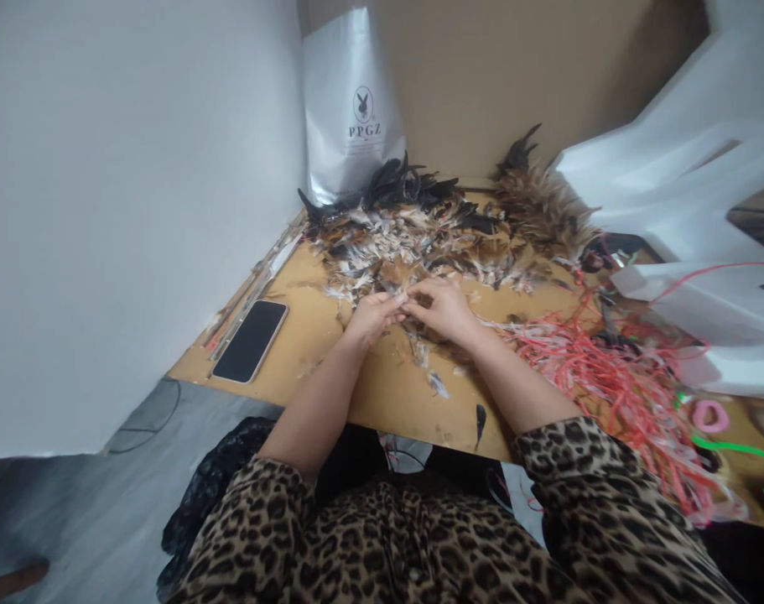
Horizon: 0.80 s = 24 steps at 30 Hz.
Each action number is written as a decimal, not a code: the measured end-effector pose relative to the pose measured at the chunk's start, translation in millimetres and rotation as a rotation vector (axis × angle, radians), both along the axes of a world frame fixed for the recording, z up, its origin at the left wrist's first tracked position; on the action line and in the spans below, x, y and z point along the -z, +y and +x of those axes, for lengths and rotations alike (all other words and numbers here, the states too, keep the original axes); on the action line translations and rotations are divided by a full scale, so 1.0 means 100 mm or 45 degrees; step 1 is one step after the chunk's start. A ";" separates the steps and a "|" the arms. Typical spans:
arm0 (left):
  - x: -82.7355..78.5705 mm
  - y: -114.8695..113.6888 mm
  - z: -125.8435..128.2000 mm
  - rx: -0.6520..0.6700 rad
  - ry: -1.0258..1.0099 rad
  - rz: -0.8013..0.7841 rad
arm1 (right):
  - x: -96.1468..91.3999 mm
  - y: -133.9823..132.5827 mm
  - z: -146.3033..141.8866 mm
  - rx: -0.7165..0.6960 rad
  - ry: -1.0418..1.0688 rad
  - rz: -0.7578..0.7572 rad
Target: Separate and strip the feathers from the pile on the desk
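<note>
Over the near side of the feather pile (394, 235), my two hands meet with the fingertips pinched together. My left hand (374, 316) is closed on a small brown feather (397, 275) with a pale base. From the right, my right hand (443, 309) pinches at the same pale base, thumb and forefinger nearly touching the left fingertips. The exact grip is partly hidden by the fingers. Loose feather bits (424, 356) lie on the table just below the hands, and a grey-white tuft (438, 384) rests nearer the edge.
A phone (251, 341) lies at the left by a white wall. Behind the feathers stands a silvery-white bag (353, 109). Bundled brown feathers (542, 205) sit back right, beside white plastic bags (664, 184). Red-pink strings (601, 377) cover the table's right side. A black feather (480, 422) lies near the front edge.
</note>
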State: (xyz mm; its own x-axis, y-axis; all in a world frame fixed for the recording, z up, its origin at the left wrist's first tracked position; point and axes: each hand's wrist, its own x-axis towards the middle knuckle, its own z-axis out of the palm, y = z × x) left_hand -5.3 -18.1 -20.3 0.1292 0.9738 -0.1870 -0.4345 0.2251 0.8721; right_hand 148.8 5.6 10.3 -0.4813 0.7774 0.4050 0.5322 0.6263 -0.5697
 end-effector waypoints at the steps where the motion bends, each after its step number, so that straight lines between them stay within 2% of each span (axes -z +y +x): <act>1: 0.00 0.00 0.00 0.006 0.023 0.001 | 0.01 0.01 0.00 -0.021 0.121 -0.140; 3: 0.01 0.00 0.00 0.039 0.074 0.015 | 0.02 0.04 0.01 -0.031 0.330 -0.406; 5: 0.02 0.00 0.01 0.086 0.130 0.058 | 0.03 0.06 0.02 0.008 0.424 -0.563; 11: 0.05 0.00 0.04 0.126 0.222 0.146 | 0.10 0.08 0.01 0.055 0.621 -0.765; 15: 0.07 0.02 0.04 0.119 0.250 0.156 | 0.10 0.08 -0.01 0.051 0.689 -0.805; 20: 0.08 0.01 0.03 0.133 0.323 0.164 | 0.01 0.05 0.02 -0.030 0.489 -0.774; 24: 0.06 0.00 0.06 0.159 0.360 0.210 | 0.01 0.03 0.00 0.067 0.426 -0.666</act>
